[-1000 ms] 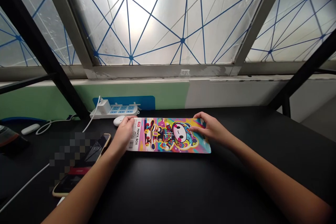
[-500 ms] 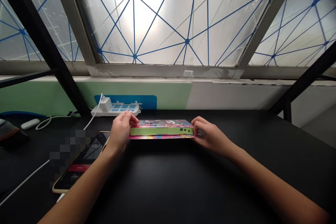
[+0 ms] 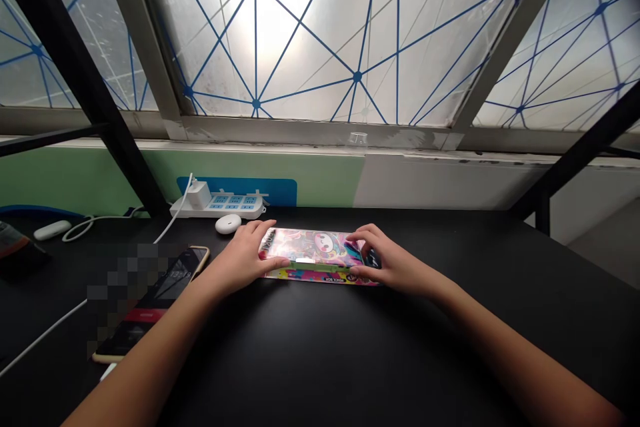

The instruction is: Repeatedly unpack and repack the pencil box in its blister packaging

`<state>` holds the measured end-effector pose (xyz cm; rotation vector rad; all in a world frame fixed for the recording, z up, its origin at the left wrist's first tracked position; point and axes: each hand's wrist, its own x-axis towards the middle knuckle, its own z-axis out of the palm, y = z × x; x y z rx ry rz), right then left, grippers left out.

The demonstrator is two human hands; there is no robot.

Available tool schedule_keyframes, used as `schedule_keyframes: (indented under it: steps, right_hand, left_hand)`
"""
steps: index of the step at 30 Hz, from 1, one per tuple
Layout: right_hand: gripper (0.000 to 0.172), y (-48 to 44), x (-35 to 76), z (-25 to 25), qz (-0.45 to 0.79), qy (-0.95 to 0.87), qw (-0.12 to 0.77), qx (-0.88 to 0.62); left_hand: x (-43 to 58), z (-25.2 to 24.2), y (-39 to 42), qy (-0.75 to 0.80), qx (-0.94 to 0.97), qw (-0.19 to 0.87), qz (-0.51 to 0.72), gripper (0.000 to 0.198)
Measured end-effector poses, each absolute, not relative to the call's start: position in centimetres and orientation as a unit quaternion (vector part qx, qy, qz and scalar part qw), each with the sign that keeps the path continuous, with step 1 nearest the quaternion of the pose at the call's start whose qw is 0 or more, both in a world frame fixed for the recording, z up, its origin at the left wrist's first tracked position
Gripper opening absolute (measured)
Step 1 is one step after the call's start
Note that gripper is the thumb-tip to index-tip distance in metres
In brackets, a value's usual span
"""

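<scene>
A pink pencil box (image 3: 305, 242) with a cartoon character on top and a green edge lies crosswise on the black desk. Beneath its green edge shows a colourful printed strip (image 3: 327, 276) lettered "PENCIL BOX"; whether this is a separate piece I cannot tell. My left hand (image 3: 245, 255) grips the left end, thumb along the front edge and fingers at the back. At the right end, my right hand (image 3: 383, 257) holds the box with thumb in front and fingers curled over the top. The fingers partly cover both ends.
To the left lies a phone (image 3: 165, 300), partly behind my left forearm. A white rounded case (image 3: 228, 224) sits near a power strip (image 3: 225, 203) with a plugged-in charger and white cable. Black metal posts (image 3: 115, 140) rise on both sides, and a window stands behind the desk (image 3: 320, 353).
The pencil box has tipped so that its printed top shows instead of mostly its green side. Both hands have turned with it, and the white case has come into view behind my left hand.
</scene>
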<state>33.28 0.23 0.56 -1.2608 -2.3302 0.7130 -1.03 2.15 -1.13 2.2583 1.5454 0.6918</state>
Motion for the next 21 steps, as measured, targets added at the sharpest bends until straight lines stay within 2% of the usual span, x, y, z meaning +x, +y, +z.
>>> schedule_keyframes:
  steps: [7,11,15,21]
  right_hand:
    - [0.06,1.7,34.5,-0.6,0.195,-0.814,0.234,-0.495]
    - [0.065,2.6,35.2,-1.3,0.21,-0.788,0.24,-0.527]
    - [0.066,2.9,35.5,-1.2,0.26,-0.742,0.268,-0.557]
    - [0.062,2.4,35.8,0.1,0.287,-0.732,0.336,-0.518]
  left_hand:
    - [-1.4,-1.0,2.4,0.532,0.813,0.1,0.214,0.091]
    - [-1.2,-0.9,2.0,0.517,0.83,0.035,0.208,0.089]
    - [-0.2,-0.7,1.3,0.503,0.831,-0.074,0.224,0.09]
    - [0.7,-0.9,0.8,0.484,0.824,-0.158,0.25,0.097]
